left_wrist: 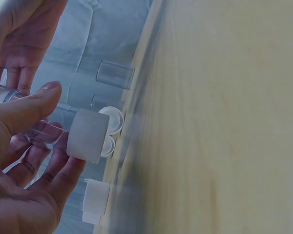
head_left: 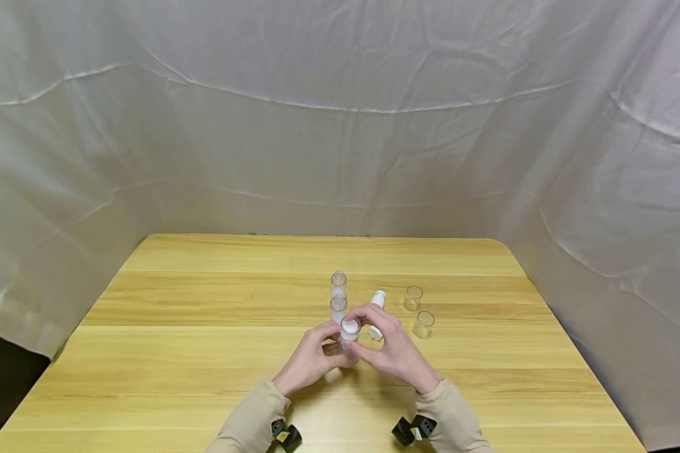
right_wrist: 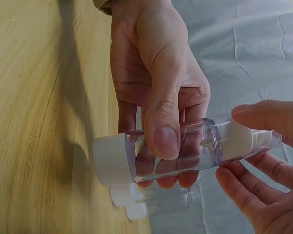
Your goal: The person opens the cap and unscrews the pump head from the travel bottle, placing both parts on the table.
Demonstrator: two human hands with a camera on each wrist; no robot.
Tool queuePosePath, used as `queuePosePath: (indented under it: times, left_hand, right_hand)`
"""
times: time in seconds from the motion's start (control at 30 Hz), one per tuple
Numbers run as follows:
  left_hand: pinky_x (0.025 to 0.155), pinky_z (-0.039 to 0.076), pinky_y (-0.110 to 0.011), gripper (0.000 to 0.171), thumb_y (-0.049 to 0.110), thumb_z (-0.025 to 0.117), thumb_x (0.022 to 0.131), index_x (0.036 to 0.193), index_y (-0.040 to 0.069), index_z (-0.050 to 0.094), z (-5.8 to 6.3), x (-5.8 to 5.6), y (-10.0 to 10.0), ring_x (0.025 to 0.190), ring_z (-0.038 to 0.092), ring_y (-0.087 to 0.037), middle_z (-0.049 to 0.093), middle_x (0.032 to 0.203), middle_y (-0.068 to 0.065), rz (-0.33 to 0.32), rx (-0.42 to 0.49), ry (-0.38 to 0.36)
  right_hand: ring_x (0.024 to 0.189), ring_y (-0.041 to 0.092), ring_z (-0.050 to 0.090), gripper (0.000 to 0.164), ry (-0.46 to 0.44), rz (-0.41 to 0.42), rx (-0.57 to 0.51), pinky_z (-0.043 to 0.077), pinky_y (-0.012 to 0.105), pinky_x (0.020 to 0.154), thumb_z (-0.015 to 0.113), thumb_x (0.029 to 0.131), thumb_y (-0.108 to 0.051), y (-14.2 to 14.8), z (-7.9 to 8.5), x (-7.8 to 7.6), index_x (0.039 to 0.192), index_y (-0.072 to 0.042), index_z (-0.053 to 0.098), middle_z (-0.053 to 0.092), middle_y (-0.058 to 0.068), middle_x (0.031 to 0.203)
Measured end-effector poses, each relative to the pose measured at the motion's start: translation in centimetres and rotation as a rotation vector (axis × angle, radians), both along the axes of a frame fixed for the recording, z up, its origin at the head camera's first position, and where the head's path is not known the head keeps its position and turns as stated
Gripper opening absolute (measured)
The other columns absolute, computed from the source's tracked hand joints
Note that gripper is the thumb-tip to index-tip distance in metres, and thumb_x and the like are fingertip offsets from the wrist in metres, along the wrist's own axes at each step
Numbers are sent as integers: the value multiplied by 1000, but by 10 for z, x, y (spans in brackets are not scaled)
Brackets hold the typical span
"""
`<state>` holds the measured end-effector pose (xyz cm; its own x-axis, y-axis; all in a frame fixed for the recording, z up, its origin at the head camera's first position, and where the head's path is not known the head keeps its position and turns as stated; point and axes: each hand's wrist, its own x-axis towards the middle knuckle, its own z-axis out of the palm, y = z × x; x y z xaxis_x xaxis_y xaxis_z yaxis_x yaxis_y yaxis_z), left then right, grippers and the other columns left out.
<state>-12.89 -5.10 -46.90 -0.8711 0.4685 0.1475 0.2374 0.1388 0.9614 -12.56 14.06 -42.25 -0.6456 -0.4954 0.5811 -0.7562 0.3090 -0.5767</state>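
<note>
Both hands hold a clear pump bottle (head_left: 349, 337) with a white base (right_wrist: 112, 160), upright over the table. My left hand (head_left: 311, 360) grips its clear body, thumb on one side and fingers round the other. At the top, my right hand (head_left: 390, 347) pinches the clear cap (right_wrist: 238, 139), which surrounds a white pump head. Behind the left hand stand two similar bottles, a nearer one (head_left: 338, 307) and a farther one (head_left: 338, 285). White pump parts (head_left: 376, 332) lie by the right hand, partly hidden by it.
Two clear, open-topped cups, one farther (head_left: 413, 298) and one nearer (head_left: 423, 324), stand to the right of the hands. The wooden table (head_left: 204, 352) is enclosed by grey-white sheeting (head_left: 340, 151) at the back and sides.
</note>
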Motion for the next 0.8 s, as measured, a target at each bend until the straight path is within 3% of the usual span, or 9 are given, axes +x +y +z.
queuePosePath:
  times: [0.8]
  left_hand:
    - [109, 53, -35, 31, 3, 79, 82, 111, -1, 68, -3, 0, -1, 121, 61, -26, 66, 123, -17, -42, -5, -28]
  right_hand:
    - [93, 11, 65, 38, -24, 2, 10, 61, 25, 83, 81, 79, 0, 0, -1, 1, 112, -10, 63, 68, 2, 102]
